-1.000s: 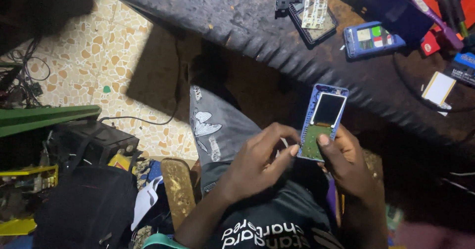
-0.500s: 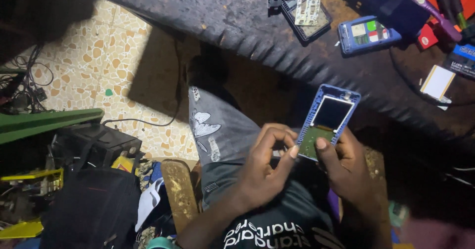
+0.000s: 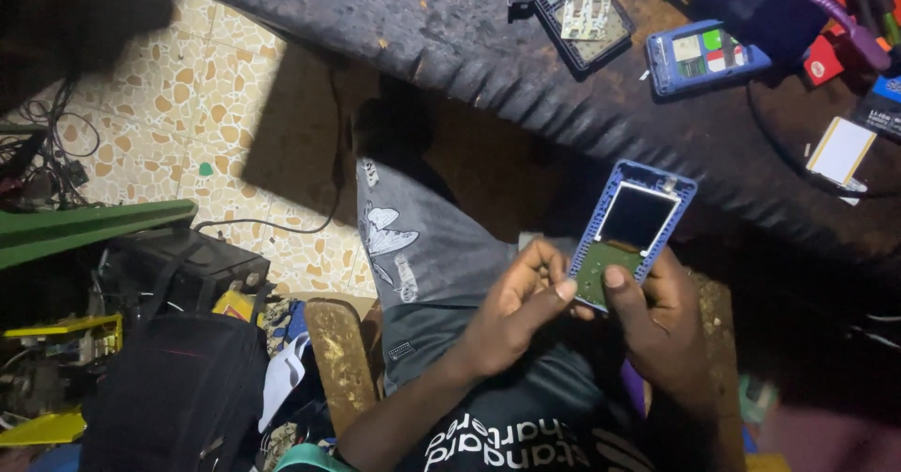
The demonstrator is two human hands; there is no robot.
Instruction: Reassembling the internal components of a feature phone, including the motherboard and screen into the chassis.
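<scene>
Both hands grip a blue phone frame above the lap, short of the bench's near edge: left hand closed on its lower left side, right hand closed on its lower right, thumb on the green board. Farther off, on the dark bench, lie another blue phone and a dark open casing.

Both hands meet low over the person's lap, forearms coming up from the bottom edge and angling toward each other. The left hand is curled, its fingers bent inward and its thumb stretched out to the right, tip pressing. The right hand is cupped with its back to the camera, thumb raised and pointing up-left, close beside the left thumb.
</scene>
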